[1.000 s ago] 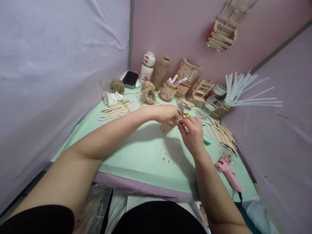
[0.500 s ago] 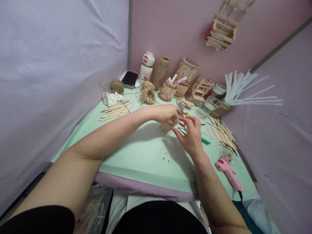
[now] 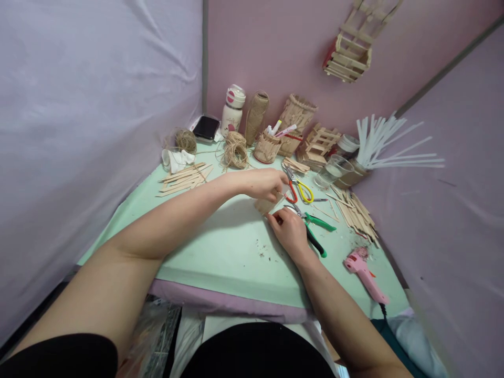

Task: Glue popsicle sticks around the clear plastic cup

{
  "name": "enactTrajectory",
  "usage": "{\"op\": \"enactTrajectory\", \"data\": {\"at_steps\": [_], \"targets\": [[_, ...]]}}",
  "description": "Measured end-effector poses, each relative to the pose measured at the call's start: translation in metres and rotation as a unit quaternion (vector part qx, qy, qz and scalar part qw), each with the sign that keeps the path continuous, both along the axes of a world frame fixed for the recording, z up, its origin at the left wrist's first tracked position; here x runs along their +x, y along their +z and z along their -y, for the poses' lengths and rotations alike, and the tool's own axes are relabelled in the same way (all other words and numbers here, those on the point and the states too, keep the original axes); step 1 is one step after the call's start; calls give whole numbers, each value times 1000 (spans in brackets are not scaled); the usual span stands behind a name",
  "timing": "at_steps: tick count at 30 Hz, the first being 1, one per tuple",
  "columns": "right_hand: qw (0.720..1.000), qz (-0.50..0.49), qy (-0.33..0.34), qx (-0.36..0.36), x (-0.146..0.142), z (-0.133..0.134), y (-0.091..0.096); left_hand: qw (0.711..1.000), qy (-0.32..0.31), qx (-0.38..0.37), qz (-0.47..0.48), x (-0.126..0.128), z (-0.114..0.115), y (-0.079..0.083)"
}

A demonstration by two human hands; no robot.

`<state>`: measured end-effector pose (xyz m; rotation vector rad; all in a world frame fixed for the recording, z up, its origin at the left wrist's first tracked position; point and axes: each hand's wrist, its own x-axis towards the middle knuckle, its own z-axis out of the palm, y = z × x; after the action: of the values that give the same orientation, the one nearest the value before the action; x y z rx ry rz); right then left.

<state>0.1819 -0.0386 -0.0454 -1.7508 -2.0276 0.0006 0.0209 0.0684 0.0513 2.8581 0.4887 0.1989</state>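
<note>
At the near side: desk [image 3: 220,262] with its cover; pink glue gun [image 3: 368,275] lies to the right, well apart from both hands
Dark crumbs: specks [image 3: 262,254] on the cover, short of the hands
Right hand [image 3: 289,228]: fingers curled narrow, tips at the near edge of the wooden piece; whether they pinch anything, cannot tell
Green-handled pliers [image 3: 319,222]: just beside the right hand, lying flat
Wooden piece [image 3: 263,206]: small and pale, mid-desk, partly under the left hand; its exact tilt is hidden
Left hand [image 3: 268,184]: fingers bent down, holding the wooden piece from its far side
Good practice, as judged: left hold firm but light, since thin wood may flex; right fingertips best working close along the edge, forearms out of the line of sight
Red-and-yellow pliers [image 3: 305,193]: just past the left fingertips
Twine coil [image 3: 235,151]: farther back
Wooden holder [image 3: 348,58]: farthest, on the wall [image 3: 275,47]
</note>
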Motion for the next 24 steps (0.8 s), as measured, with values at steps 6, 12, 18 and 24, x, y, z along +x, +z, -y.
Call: {"op": "enactTrajectory", "data": {"at_steps": [6, 12, 18, 24], "targets": [[1000, 10, -9, 1, -2, -2, -1, 1000, 10, 5, -6, 1, 1, 1], [1000, 1, -4, 1, -4, -3, 1, 1000, 11, 9, -4, 1, 0, 0], [1000, -22, -4, -10, -5, -3, 2, 1000, 12, 6, -14, 1, 1, 1], [999, -32, 5, -6, -3, -3, 2, 1000, 20, 1, -22, 1, 7, 3]]}}
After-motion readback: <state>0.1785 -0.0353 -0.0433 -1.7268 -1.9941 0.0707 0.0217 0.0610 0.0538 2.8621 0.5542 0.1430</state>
